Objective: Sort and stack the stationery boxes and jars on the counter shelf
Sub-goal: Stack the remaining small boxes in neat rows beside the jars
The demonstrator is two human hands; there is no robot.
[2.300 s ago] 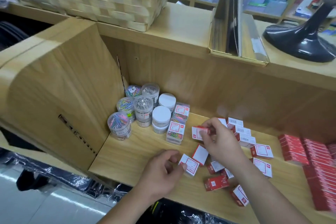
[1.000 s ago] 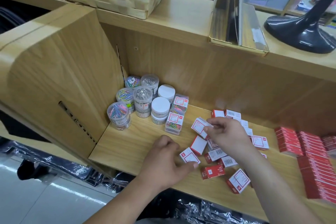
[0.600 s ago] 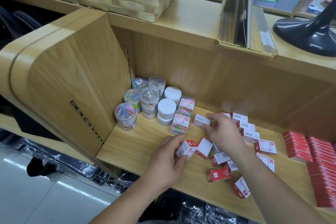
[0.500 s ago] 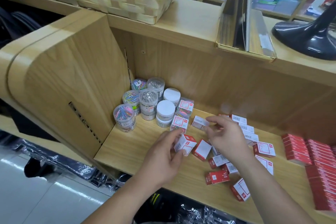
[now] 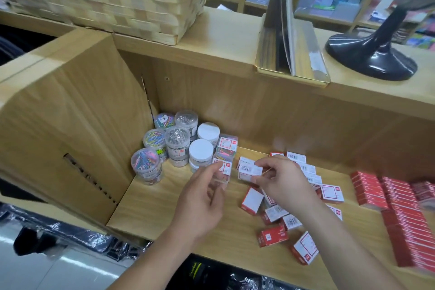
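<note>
Right hand point(image 5: 283, 183): thumb and forefinger pinch the right end of a barcoded box point(image 5: 250, 169), held just above the counter shelf point(image 5: 162, 198) over a second like box.
Left hand point(image 5: 202, 198): fingers loosely curled at a clear clip box point(image 5: 223, 167); blurred, grip cannot be told.
Jars point(image 5: 179, 146): clustered in the shelf's left rear corner.
Loose red-and-white boxes point(image 5: 274, 215): scattered under the right wrist.
Red box stacks point(image 5: 400, 209): far right.
</note>
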